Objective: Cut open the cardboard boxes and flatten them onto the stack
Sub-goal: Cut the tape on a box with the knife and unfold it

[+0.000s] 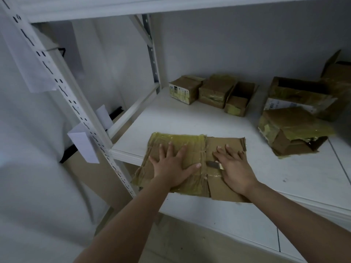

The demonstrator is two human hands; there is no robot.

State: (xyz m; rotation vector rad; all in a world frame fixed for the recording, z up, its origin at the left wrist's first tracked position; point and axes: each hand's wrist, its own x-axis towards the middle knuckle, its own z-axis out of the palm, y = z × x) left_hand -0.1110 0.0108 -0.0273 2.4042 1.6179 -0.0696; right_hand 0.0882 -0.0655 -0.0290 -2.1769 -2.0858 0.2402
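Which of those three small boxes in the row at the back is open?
The rightmost small box of the row: its top is open and you can see inside. The left box and middle box are taped shut.

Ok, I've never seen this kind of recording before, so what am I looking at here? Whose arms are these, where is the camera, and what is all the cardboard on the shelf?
There is no machine: a person wears a camera on the head, so you look down along their own bare arms. Both palms press on a flattened cardboard box at the front edge of a white shelf. The left hand lies flat with fingers spread. The right hand also lies flat, with a small blade sticking out from under its thumb side; how it is held is hidden. Further back stand three small taped boxes, and to the right larger taped boxes, partly torn open and not yet flattened.
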